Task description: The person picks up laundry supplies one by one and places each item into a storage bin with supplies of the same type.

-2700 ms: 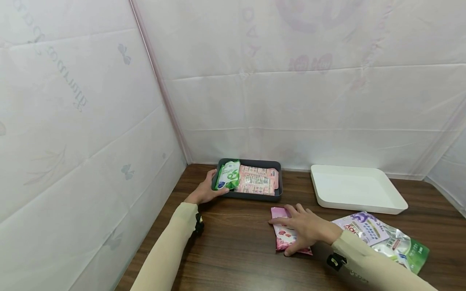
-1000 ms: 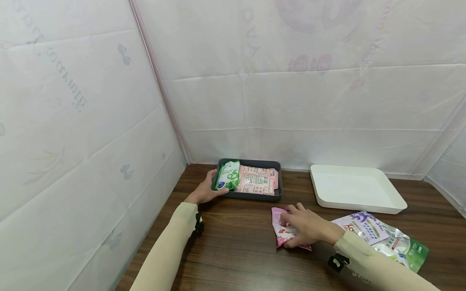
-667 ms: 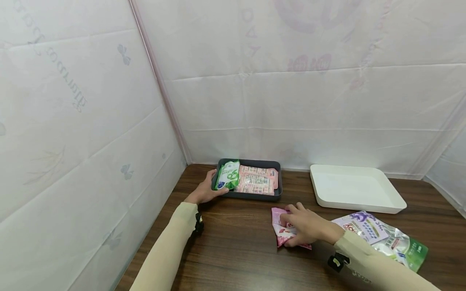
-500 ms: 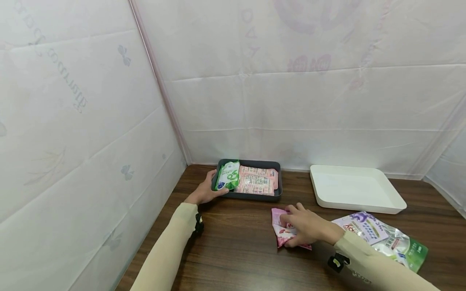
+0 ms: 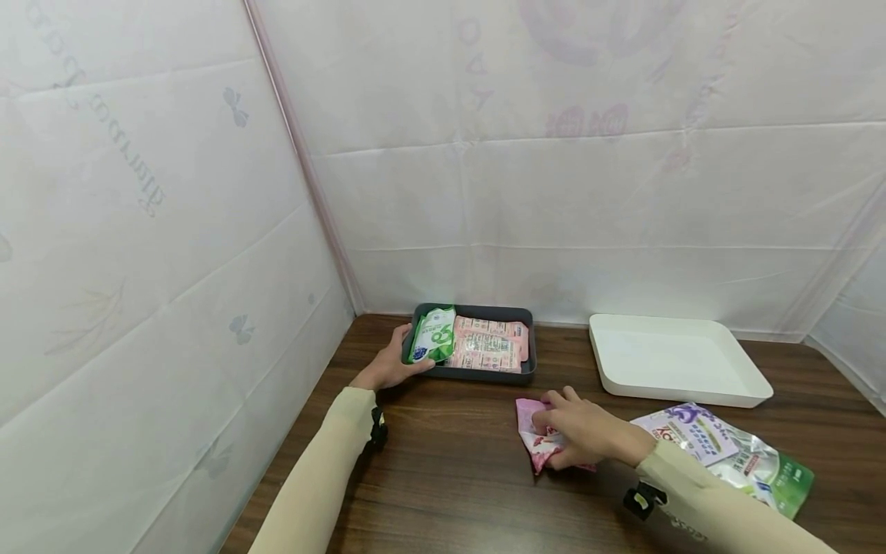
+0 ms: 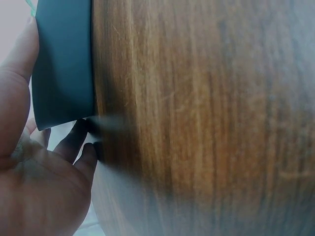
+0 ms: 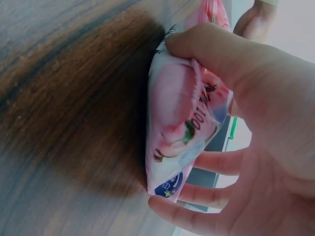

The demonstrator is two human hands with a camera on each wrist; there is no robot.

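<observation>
My left hand (image 5: 391,364) grips the left front corner of a dark grey tray (image 5: 477,376), thumb at the front rim and fingers round the side. In the left wrist view, the thumb lies along the tray's wall (image 6: 64,64). The tray holds a green and white packet (image 5: 434,335) and pink packets (image 5: 487,344). Nearer the front, my right hand (image 5: 581,427) pinches a pink packet (image 5: 529,419) printed with fruit or flowers. In the right wrist view, this packet (image 7: 179,108) bulges between thumb and fingers, its lower edge close to the table.
A white tray (image 5: 674,354) stands at the back right. In front of it lie a purple and white packet (image 5: 695,435) and a silver and green pouch (image 5: 782,477), partly overlapping near my right forearm. White sheeting (image 5: 554,192) rises behind the wooden table (image 5: 443,477).
My right hand's fingers have closed in on the pink packet, which has buckled and now shifts slightly in the grip. My left hand and the grey tray have stayed put.
</observation>
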